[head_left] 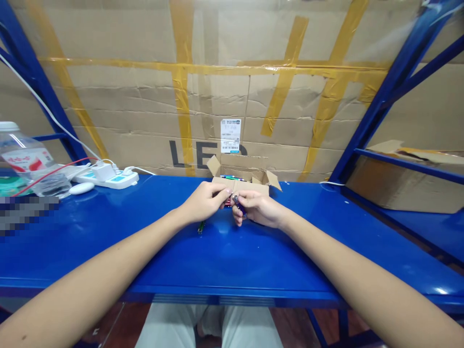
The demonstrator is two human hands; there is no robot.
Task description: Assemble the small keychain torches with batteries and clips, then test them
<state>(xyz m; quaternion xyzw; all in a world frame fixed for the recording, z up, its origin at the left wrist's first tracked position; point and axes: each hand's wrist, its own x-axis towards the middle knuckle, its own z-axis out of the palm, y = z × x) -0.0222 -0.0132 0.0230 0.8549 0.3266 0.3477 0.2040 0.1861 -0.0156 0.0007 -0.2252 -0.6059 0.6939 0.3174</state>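
My right hand (259, 209) is closed round a small dark-blue item (240, 208) with a shiny metal end; its exact kind is too small to tell. Right beside it, my left hand (205, 200) pinches at that metal end, and whatever lies between thumb and finger is too small to make out. Something shiny and red (227, 203) shows between the hands. On the blue table below my left hand lies a slim green item with a metal tip (201, 227). Just behind both hands stands an open cardboard box (253, 187), holding shiny green and blue slim items (232, 178).
On the left are a plastic bottle (31, 159) and a white power strip (121, 180) with plugs and cables. A large taped carton (145, 106) forms the back. Blue metal posts (380, 96) flank the table (232, 270), and another carton (406, 186) sits at right.
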